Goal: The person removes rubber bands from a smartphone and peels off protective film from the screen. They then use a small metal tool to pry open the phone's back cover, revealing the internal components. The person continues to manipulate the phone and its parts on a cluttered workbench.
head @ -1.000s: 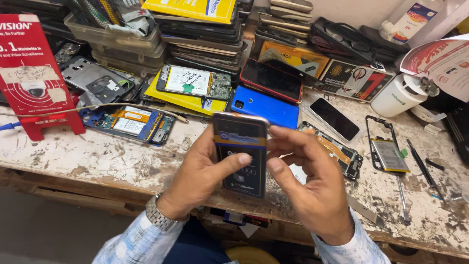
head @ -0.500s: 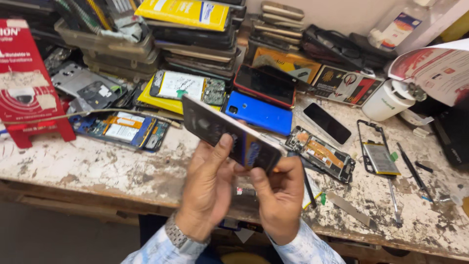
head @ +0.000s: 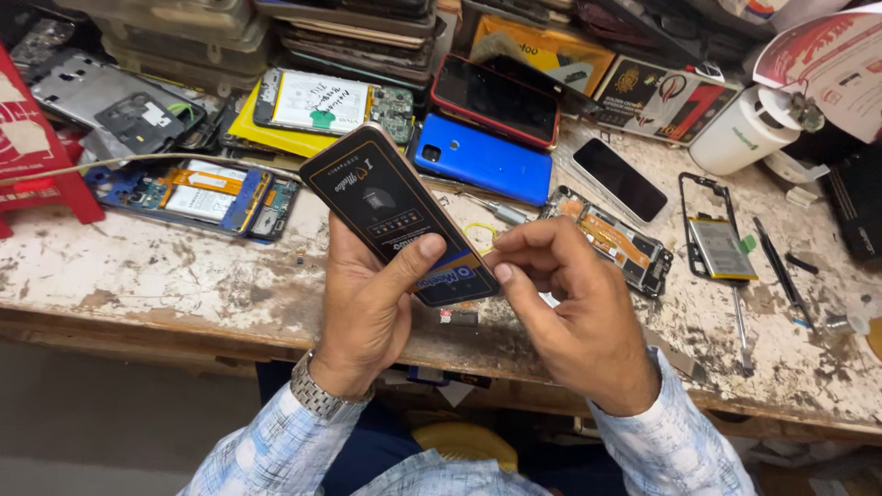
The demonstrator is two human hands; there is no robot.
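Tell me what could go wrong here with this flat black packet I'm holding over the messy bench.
The left hand holds the black packet tilted, mostly by its lower end, so it might slip onto the opened phone below. The right hand pinches the packet's lower edge beside a thin yellow wire, which could snag. The screwdriver near the bench edge could get knocked off.

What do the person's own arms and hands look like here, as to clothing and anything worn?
Both hands are bare, no gloves. The left hand has a silver metal link watch at the wrist. Both sleeves are a light blue and white checked shirt. No rings visible on the right hand.
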